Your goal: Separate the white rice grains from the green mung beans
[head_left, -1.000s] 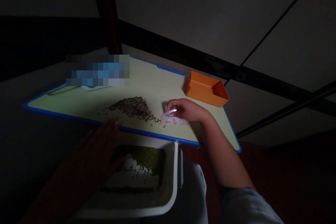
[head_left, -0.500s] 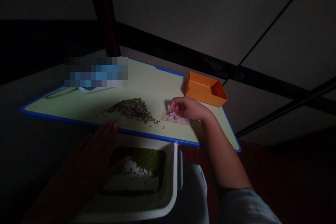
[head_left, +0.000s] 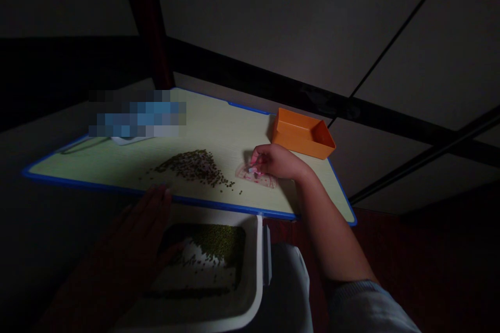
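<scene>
A: Head view, and it is the only one. What is the right hand (head_left: 275, 160) doing?

B: It rests on the bench (head_left: 117, 158), its fingers (head_left: 255, 158) closed on a small pinkish scraper (head_left: 255, 174) that lies flat on the board, just right of the bean pile (head_left: 191, 165).

A: And that pile?

B: Small green beans heaped near the middle of the bench, with a few strays trailing from the pile toward the scraper.

A: The left hand (head_left: 146, 223)?

B: In shadow, below the pile, fingers spread and flat over the left rim of the white tray (head_left: 255, 270). Whether it grips the rim, I cannot tell. The tray sits just below the bench's blue front edge, under the pile, and holds more green beans (head_left: 219, 239) against its far wall.

A: Anything else around the pile?

B: An orange box (head_left: 302, 132) stands well to the right of it, just behind the right hand. To the left of it, at the far edge, is a blurred blue patch above a white object (head_left: 125, 140).

A: Any writing?

B: None that can be read; the scene is too dim.
</scene>
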`<state>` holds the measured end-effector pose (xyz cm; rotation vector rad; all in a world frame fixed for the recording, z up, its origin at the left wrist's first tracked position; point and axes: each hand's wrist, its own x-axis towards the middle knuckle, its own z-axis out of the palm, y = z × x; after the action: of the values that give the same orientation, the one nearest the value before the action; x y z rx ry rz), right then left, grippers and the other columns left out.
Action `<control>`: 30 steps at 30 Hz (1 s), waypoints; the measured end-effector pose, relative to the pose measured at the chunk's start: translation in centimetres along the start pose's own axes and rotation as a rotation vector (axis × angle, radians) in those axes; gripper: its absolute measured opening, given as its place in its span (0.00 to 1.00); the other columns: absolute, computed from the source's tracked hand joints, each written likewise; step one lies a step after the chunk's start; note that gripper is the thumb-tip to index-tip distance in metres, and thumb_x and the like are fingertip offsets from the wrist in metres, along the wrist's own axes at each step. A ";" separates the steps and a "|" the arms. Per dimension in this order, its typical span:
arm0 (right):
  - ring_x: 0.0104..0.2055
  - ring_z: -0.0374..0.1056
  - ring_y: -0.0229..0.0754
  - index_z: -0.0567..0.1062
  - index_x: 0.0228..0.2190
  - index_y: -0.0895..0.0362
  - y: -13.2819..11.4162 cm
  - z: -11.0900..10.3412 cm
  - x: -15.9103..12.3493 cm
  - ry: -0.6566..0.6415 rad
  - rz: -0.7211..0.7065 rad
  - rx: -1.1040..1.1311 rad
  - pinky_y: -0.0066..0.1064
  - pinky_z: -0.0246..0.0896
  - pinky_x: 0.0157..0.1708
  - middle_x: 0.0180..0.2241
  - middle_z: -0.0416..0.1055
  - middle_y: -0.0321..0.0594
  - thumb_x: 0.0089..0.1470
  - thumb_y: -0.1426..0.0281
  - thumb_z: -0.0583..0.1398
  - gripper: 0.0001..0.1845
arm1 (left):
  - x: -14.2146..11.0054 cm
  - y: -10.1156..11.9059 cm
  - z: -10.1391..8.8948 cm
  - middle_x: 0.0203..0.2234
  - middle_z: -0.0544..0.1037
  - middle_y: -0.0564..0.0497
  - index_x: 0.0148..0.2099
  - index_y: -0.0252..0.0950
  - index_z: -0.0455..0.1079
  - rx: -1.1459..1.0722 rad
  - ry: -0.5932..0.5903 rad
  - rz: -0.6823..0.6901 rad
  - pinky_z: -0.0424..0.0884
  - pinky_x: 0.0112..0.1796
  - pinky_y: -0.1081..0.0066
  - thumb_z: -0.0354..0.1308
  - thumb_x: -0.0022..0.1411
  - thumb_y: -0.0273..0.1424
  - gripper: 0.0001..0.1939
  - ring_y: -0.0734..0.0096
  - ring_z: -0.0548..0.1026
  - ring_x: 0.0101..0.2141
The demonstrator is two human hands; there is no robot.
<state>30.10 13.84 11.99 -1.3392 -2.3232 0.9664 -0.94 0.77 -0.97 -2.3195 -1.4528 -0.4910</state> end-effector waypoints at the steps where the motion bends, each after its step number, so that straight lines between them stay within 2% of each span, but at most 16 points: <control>1: 0.28 0.67 0.34 0.73 0.31 0.60 -0.2 0.1 0.0 -0.006 -0.003 -0.010 0.26 0.56 0.29 0.27 0.73 0.37 0.46 0.81 0.59 0.08 | 0.0 0.0 0.0 0.67 0.51 0.34 0.69 0.32 0.33 0.000 0.003 0.004 0.63 0.56 0.46 0.42 0.60 0.49 0.44 0.43 0.56 0.64; 4: 0.27 0.66 0.34 0.74 0.31 0.59 -0.6 0.5 0.2 0.022 0.024 -0.147 0.26 0.53 0.29 0.26 0.73 0.36 0.48 0.77 0.61 0.05 | 0.1 0.1 0.0 0.67 0.51 0.33 0.69 0.32 0.33 -0.014 0.018 0.001 0.62 0.56 0.45 0.42 0.60 0.49 0.43 0.43 0.56 0.64; 9: 0.28 0.65 0.37 0.76 0.31 0.57 -0.5 0.0 0.4 0.204 0.200 -0.403 0.27 0.49 0.26 0.28 0.76 0.41 0.50 0.69 0.62 0.05 | 0.4 0.2 -0.3 0.67 0.51 0.35 0.69 0.33 0.32 -0.034 0.028 -0.016 0.63 0.56 0.46 0.42 0.60 0.50 0.44 0.45 0.56 0.64; 12: 0.29 0.66 0.40 0.77 0.32 0.56 -0.1 -0.6 0.3 0.258 0.295 -0.487 0.28 0.49 0.25 0.31 0.76 0.44 0.49 0.66 0.63 0.08 | 0.4 0.1 -0.3 0.68 0.50 0.36 0.69 0.34 0.31 -0.032 0.055 -0.002 0.63 0.56 0.46 0.41 0.61 0.49 0.42 0.46 0.55 0.65; 16: 0.29 0.67 0.41 0.78 0.32 0.56 0.5 -1.1 0.3 0.292 0.348 -0.509 0.29 0.50 0.25 0.31 0.76 0.45 0.49 0.66 0.63 0.09 | 0.2 -0.1 -0.1 0.67 0.50 0.35 0.69 0.33 0.32 -0.013 0.059 0.016 0.64 0.55 0.46 0.41 0.61 0.49 0.42 0.44 0.56 0.64; 21: 0.26 0.65 0.37 0.76 0.30 0.58 0.7 -1.3 0.3 0.345 0.282 -0.311 0.26 0.50 0.24 0.26 0.74 0.40 0.49 0.70 0.62 0.05 | 0.2 0.0 -0.1 0.68 0.48 0.36 0.69 0.34 0.31 -0.027 0.036 0.002 0.63 0.56 0.47 0.42 0.60 0.49 0.43 0.46 0.54 0.65; 25: 0.24 0.65 0.34 0.74 0.30 0.59 0.4 -0.7 0.4 0.288 0.192 -0.185 0.25 0.50 0.24 0.24 0.73 0.37 0.48 0.76 0.59 0.05 | 0.3 0.1 -0.2 0.68 0.49 0.36 0.69 0.34 0.31 -0.020 0.034 -0.013 0.63 0.56 0.46 0.42 0.60 0.49 0.43 0.45 0.55 0.65; 30: 0.27 0.66 0.36 0.75 0.31 0.58 -0.3 0.7 0.9 0.235 0.128 -0.285 0.26 0.50 0.25 0.27 0.75 0.40 0.49 0.73 0.61 0.04 | 0.3 0.1 -0.1 0.67 0.50 0.34 0.69 0.32 0.33 -0.014 0.061 0.011 0.64 0.55 0.46 0.41 0.61 0.49 0.42 0.44 0.56 0.64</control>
<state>29.10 14.23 11.61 -1.6293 -2.2762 0.4885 -0.77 0.91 -0.74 -2.3014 -1.4120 -0.5649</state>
